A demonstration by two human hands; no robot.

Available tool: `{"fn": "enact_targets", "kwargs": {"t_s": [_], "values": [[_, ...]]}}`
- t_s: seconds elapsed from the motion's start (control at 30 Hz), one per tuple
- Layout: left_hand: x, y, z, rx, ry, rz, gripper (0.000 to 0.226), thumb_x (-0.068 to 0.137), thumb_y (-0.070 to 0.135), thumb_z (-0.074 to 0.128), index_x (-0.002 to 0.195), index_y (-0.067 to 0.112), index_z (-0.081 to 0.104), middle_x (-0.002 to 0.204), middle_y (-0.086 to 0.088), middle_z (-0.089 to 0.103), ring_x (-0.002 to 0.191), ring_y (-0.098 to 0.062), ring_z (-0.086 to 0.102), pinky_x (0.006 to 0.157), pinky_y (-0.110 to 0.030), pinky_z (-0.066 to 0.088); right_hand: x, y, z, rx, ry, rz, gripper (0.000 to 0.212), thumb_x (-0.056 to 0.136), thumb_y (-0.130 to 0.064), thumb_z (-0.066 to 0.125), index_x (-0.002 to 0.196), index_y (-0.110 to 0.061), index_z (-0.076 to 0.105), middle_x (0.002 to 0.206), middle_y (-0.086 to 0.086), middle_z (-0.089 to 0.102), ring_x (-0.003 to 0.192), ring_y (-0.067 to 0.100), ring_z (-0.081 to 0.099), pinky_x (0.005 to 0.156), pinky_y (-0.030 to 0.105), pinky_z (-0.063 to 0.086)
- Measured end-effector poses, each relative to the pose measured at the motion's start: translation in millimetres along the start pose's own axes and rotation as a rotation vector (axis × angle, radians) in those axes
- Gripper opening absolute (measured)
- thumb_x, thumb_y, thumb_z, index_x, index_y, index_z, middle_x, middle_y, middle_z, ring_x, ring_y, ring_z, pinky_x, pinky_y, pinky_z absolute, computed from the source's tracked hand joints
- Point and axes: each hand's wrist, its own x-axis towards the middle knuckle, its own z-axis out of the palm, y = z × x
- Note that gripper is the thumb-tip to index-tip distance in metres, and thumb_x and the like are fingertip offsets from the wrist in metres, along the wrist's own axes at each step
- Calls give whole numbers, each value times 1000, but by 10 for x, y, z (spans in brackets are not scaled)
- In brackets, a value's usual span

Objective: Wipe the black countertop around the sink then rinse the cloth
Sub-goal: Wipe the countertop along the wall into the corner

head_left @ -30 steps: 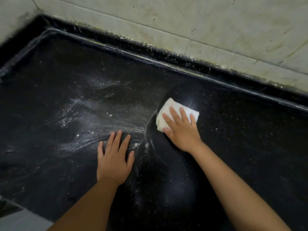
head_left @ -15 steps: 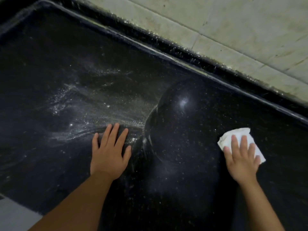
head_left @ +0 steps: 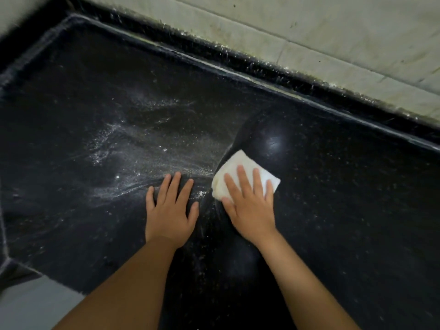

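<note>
A folded white cloth [head_left: 240, 170] lies flat on the black countertop [head_left: 345, 210]. My right hand [head_left: 250, 206] presses on it with straight, spread fingers. Just left of it, my left hand [head_left: 170, 210] rests flat on the counter, palm down, fingers straight. White powdery residue [head_left: 123, 158] streaks the surface left of and beyond my left hand. To the right of the cloth the stone looks darker and glossier, with a light glare. No sink is in view.
A raised black lip [head_left: 238, 60] runs along the back of the counter under a stained pale tiled wall [head_left: 333, 32]. The counter's front left corner [head_left: 9, 260] ends above a pale floor.
My right hand has slid the cloth back leftward from the right part of the counter to beside my left hand. The left hand has stayed planted.
</note>
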Motion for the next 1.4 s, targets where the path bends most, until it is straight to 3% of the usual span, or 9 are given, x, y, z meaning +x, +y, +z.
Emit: {"fn": "enact_targets", "kwargs": {"t_s": [0.07,0.27,0.4,0.7,0.93,1.03,1.1,1.23,1.4], "values": [[2,-2,-3,-9,-8,-3,76,79,53,3,143,21,29,154,-4,16,137,-10,-1,111,-39,-10,-386,188,159,-2,-14,-33,54,95,-52,5,138,-32,31,148,1,34,139,29,21,111,41,5],[14,-41,41,74,22,7,56,90,43,24,124,13,57,135,-13,50,129,-26,39,104,-49,20,-761,1068,-28,54,-68,375,59,90,-59,1,144,-37,-8,148,-16,-21,143,18,-15,114,40,-2],[22,-48,49,95,75,37,52,85,39,32,120,13,60,130,-13,55,125,-23,31,100,-46,17,-91,1252,-373,192,27,577,53,99,-42,21,148,-33,3,157,-5,-11,143,24,-12,114,48,-3],[33,-73,93,107,88,7,58,96,42,13,123,16,57,132,-11,54,127,-21,31,101,-46,17,1428,576,-731,91,-27,253,51,99,-44,14,147,-34,0,156,-4,-15,143,28,-16,112,52,-7],[26,-42,44,166,76,17,51,84,41,33,119,16,61,129,-9,57,121,-26,50,100,-43,19,956,112,-467,-27,-82,-152,50,98,-45,10,147,-37,6,157,-5,-8,144,25,-11,113,48,-5],[36,-43,38,154,66,16,51,84,40,33,118,16,62,128,-10,57,121,-27,51,99,-43,18,285,434,-227,-160,-39,-303,62,95,-50,-3,140,-32,36,149,3,35,137,33,26,111,47,18],[40,-51,58,142,71,13,51,88,41,30,119,16,61,129,-10,56,126,-25,41,100,-44,18,-85,813,-155,-172,-75,-237,56,98,-49,1,133,-30,41,138,-1,49,129,30,37,109,39,18],[37,-62,71,94,66,-5,67,96,44,5,120,15,60,130,-11,56,125,-22,33,100,-45,19,38,1358,-428,-3,-50,166,65,86,-67,-3,143,-39,7,150,-16,-3,144,19,1,114,43,6],[35,-77,105,87,63,16,62,97,43,7,123,16,56,132,-11,54,126,-22,32,105,-43,12,1170,1014,-734,67,-4,315,51,99,-44,15,147,-35,2,156,-6,-13,144,24,-12,114,49,-3]]}}
